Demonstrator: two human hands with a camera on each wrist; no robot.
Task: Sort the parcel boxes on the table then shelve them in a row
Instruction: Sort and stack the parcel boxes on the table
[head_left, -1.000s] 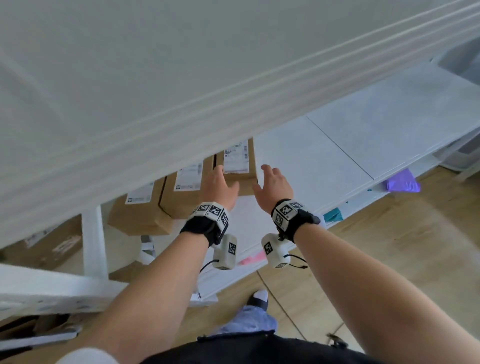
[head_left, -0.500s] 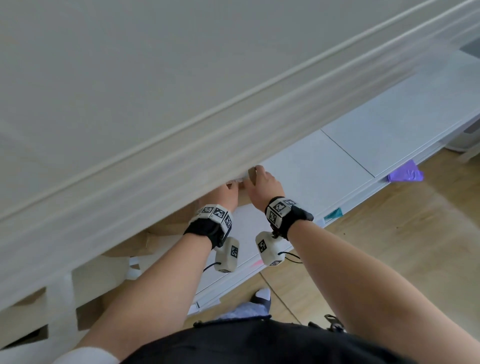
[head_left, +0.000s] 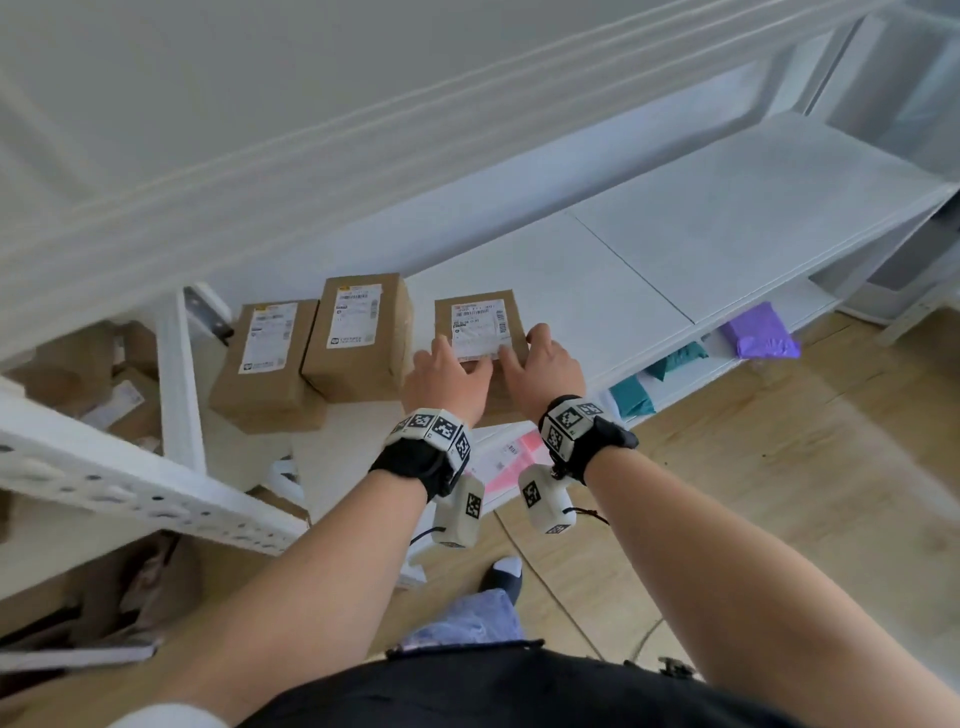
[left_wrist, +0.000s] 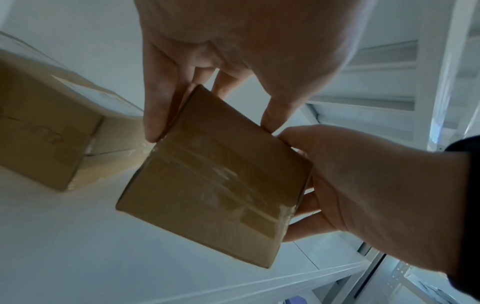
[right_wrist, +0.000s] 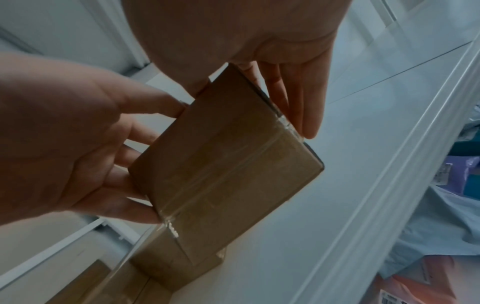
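While both hands' fingers (left_wrist: 153, 115) clasp parcel box (head_left: 480, 332) — seemingly unseated, shelf (head_left: 727, 218) rightward bare.

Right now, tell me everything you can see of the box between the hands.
The box is small, brown cardboard, sealed with clear tape along its near end. A white shipping label with barcodes covers most of its top. It lies flat on the white shelf, label up, rightmost of three boxes, apart from its neighbour by a gap. The left hand holds its left side and the right hand its right side, thumbs on top, fingers down the sides.
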